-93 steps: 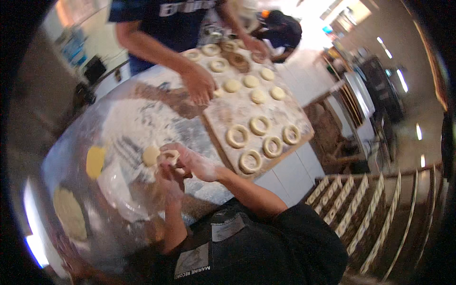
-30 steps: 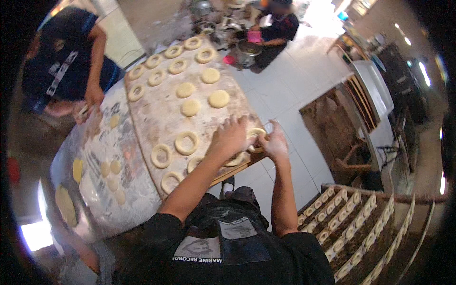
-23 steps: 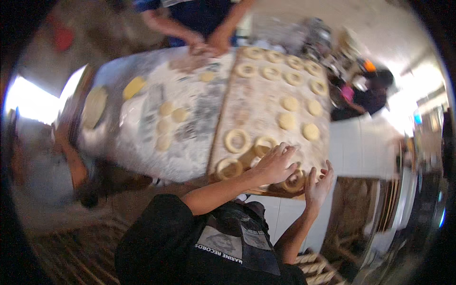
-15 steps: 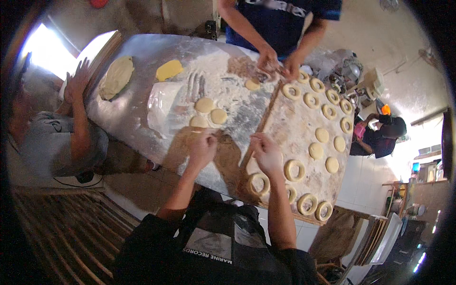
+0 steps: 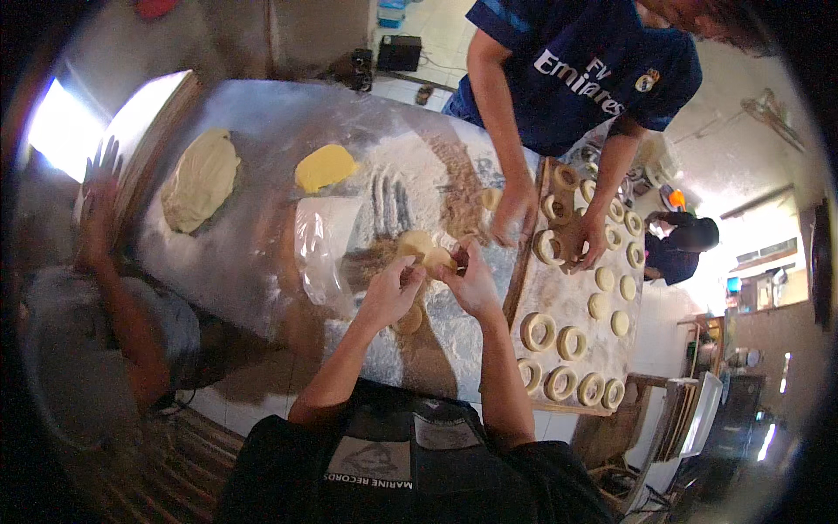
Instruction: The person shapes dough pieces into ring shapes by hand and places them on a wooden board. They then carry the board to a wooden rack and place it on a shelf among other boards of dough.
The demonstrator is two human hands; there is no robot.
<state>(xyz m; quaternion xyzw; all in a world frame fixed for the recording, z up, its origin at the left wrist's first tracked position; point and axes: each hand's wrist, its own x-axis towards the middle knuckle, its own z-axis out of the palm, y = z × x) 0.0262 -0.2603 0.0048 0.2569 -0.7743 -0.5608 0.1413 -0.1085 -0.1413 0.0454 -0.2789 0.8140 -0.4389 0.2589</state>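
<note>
Over the floured metal table, my left hand (image 5: 394, 290) and my right hand (image 5: 472, 281) pinch a pale dough round (image 5: 439, 259) between them. Just behind my left fingers lies another dough round (image 5: 414, 242), partly covered. A further dough round (image 5: 408, 320) rests nearer me, between my forearms. Right of my hands, a floured wooden board (image 5: 559, 301) carries several dough rings (image 5: 538, 332) and flat dough rounds (image 5: 599, 306).
Across the table a person in a blue shirt (image 5: 576, 79) reaches over the board's rings. To the left another person's hand (image 5: 103, 166) touches a wooden-edged panel. A large dough lump (image 5: 201, 181), yellow dough (image 5: 325, 168) and a clear plastic sheet (image 5: 327, 253) lie on the table.
My hands have come together over the table's dough rounds, the right one leaving the board's edge. The person opposite has leaned right, one hand now at a ring on the board.
</note>
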